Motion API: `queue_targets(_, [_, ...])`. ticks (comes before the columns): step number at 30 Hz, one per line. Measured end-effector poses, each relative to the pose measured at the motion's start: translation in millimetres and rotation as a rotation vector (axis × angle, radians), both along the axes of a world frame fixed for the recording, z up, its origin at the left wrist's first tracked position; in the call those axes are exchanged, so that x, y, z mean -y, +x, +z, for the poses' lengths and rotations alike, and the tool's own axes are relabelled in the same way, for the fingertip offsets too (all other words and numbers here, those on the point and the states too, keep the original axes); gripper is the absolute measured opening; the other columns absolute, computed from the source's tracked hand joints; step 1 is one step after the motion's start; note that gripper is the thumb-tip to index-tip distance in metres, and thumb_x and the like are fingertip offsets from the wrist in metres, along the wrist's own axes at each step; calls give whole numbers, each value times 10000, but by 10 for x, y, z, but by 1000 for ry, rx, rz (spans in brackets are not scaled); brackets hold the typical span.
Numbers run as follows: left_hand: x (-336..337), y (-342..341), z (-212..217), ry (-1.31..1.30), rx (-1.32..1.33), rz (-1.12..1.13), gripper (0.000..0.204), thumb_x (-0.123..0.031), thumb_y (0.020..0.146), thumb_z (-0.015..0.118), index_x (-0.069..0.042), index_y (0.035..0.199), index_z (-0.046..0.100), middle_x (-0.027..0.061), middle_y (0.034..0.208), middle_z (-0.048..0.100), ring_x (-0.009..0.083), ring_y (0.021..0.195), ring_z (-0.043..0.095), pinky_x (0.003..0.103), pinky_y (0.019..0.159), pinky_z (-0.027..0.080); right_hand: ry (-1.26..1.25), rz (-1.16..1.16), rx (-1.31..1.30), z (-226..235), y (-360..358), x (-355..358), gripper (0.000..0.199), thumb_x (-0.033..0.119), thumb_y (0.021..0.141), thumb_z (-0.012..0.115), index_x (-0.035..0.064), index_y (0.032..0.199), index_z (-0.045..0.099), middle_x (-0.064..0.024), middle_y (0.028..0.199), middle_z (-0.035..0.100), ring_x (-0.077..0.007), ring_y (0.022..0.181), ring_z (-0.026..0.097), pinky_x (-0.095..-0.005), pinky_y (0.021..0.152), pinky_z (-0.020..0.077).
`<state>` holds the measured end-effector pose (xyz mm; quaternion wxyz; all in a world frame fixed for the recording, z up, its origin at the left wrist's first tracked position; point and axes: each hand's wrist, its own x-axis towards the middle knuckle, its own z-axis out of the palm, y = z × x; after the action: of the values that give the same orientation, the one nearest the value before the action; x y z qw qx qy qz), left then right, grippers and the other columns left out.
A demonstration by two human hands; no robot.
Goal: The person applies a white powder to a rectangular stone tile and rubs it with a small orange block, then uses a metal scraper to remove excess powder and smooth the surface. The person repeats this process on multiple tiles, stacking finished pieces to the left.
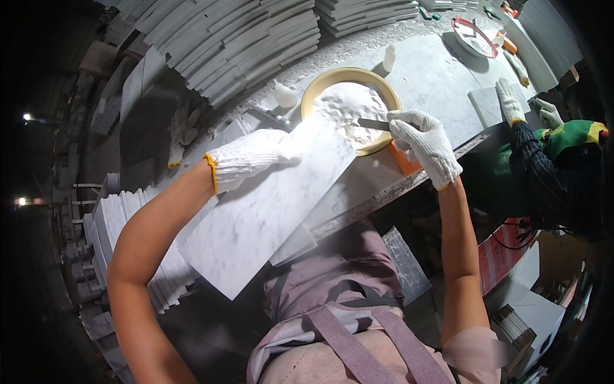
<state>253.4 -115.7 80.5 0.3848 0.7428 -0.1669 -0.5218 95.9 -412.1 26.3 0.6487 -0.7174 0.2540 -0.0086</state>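
A thin dark blade, likely a putty knife (374,124), is gripped by the right hand (423,146), whose white-gloved fingers are closed around its handle. The blade tip is pressed into white paste (348,107) held in a round yellow-rimmed basin (318,83) at the far centre of the workbench. The left hand (251,157), also in a white knit glove with an orange cuff, is laid flat with fingers closed over the far end of a white marble tile (265,208) with grey veins. The tile is held tilted, its far corner just beside the basin's near-left rim and its near end hanging off the grey stone workbench (435,77).

Stacks of cut marble tiles (224,38) are piled at the far left. To the right, a second person's gloved hand (510,102) is rested on a small tile (486,105), and a round red-rimmed tray (473,37) is seen beyond it.
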Motion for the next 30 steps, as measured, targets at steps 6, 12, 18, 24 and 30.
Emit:
queue_targets(6, [94, 119, -4, 67, 124, -87, 376, -289, 966, 766, -29, 1228, 697, 13, 1094, 692, 87, 1031, 613, 281, 950, 498, -32, 28, 147, 59, 88, -251, 285, 204, 973, 727, 38, 1202, 757, -78, 1053, 754, -140, 947, 697, -277, 858, 557])
queue_targets(12, [71, 104, 11, -25, 16, 18, 370, -280, 949, 786, -24, 1206, 710, 11, 1097, 698, 95, 1046, 621, 285, 965, 501, -232, 53, 254, -54, 105, -276, 238, 87, 1000, 710, 39, 1231, 744, -15, 956, 730, -57, 809, 624, -231, 701, 547])
queue_targets(18, [74, 137, 51, 6, -55, 43, 386, -292, 937, 795, -25, 1205, 714, 13, 1091, 695, 95, 1025, 612, 280, 961, 485, -506, 13, 204, -229, 22, -88, 207, 99, 1007, 694, 39, 1195, 758, -21, 939, 737, -84, 779, 655, -244, 704, 552])
queue_targets(24, [93, 162, 69, 51, 5, -12, 393, -300, 931, 798, -21, 1195, 717, 12, 1067, 696, 95, 999, 608, 283, 935, 481, -240, -27, 75, -147, 16, -103, 232, 176, 1007, 710, 54, 1198, 759, -16, 945, 754, -77, 750, 665, -227, 620, 520])
queue_targets(30, [190, 259, 45, 66, 15, -72, 368, -312, 920, 807, -39, 1153, 729, 8, 1053, 699, 94, 982, 614, 272, 910, 490, -78, 45, 291, -24, 161, -298, 264, 187, 1013, 710, 63, 1243, 749, -33, 1021, 767, -62, 798, 680, -205, 602, 526])
